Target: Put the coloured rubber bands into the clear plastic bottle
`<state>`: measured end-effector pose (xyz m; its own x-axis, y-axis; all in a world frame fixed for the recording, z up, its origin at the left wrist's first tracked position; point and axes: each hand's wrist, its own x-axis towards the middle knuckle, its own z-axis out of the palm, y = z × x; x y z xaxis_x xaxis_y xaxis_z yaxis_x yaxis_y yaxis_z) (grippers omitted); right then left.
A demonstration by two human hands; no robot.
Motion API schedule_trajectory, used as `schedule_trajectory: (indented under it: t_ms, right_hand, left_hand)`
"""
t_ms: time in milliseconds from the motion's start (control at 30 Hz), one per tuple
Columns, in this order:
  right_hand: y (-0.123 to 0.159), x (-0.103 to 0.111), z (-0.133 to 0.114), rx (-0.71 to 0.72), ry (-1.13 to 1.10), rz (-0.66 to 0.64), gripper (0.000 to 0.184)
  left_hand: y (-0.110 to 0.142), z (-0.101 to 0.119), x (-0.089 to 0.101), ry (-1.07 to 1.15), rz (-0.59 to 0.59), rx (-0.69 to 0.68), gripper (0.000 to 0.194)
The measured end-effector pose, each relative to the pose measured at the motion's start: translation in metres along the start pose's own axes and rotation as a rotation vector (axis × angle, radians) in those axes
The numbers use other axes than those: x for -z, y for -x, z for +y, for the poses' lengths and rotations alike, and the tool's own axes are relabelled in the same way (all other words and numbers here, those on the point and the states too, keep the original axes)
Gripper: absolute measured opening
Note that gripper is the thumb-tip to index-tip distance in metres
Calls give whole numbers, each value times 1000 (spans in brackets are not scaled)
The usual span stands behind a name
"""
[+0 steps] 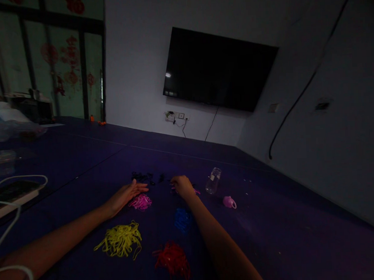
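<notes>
My left hand (125, 197) is open, its fingers stretched out just above a small heap of pink rubber bands (141, 202) and close to a scattered line of black rubber bands (143, 178). Over to the right, my right hand (182, 185) has its fingers bent down together over more pink bands (196, 191), which it partly covers; whatever is between the fingertips is hidden. Nearer to me lie separate heaps of yellow rubber bands (120, 240), blue rubber bands (182, 220) and red rubber bands (173, 259).
A clear plastic bottle (213, 181) lies right of my right hand, beside a pink lid with a ring (229, 202). A white cable (19, 209) loops by a power strip-like box (17, 199) on the left. Plastic bags (6, 119) sit farther back on the purple surface (271, 235).
</notes>
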<state>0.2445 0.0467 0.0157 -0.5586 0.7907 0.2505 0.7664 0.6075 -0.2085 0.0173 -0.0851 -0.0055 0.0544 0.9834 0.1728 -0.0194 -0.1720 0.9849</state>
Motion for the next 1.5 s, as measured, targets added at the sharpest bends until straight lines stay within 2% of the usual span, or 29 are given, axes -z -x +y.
schedule_trajectory:
  t_ms: [200, 367, 467, 533, 600, 667, 767, 867, 967, 1133, 1233, 1300, 1400, 1500]
  right_hand:
    - [-2, -4, 0, 94, 27, -36, 28]
    - [-1, -2, 1, 122, -20, -6, 29]
    - [-3, 0, 2, 92, -135, 109, 28]
    - [-5, 0, 2, 52, -291, 225, 26]
    - [-8, -2, -2, 23, -482, 270, 20]
    - [-10, -6, -12, 24, -668, 191, 11]
    - [-10, -15, -34, 99, -867, -16, 8]
    - [-7, -20, -58, 180, -950, -169, 13]
    - [-3, -16, -72, 205, -981, -215, 18]
    - [-1, 7, -71, 112, -902, -147, 20]
    - [-3, 23, -58, 10, -678, -93, 28]
    - [-2, 30, -48, -63, -456, -120, 30]
    - [1, 32, -37, -110, -216, -178, 27]
    - [3, 26, -35, -104, -149, -182, 26]
  left_hand:
    - [-1, -3, 1, 22, -10, 0, 58]
    - [-1, -1, 1, 12, -7, 7, 61]
    - [-1, 0, 1, 5, -8, 9, 61]
    - [0, 1, 1, 3, -8, 7, 61]
    - [0, 1, 0, -2, -4, 4, 62]
    - [0, 2, 0, -9, -1, 8, 63]
    - [0, 2, -1, -5, 2, 34, 64]
    - [0, 2, -2, 2, -1, 48, 68]
    - [0, 3, -3, -6, -4, 37, 71]
    - [0, 3, -3, -34, 12, 45, 69]
    - [-1, 2, -2, -28, 41, 71, 68]
    - [-1, 1, -1, -25, 49, 75, 68]
    - [-1, 1, -2, -51, 43, 67, 68]
    - [0, 3, -2, -87, 33, 60, 68]
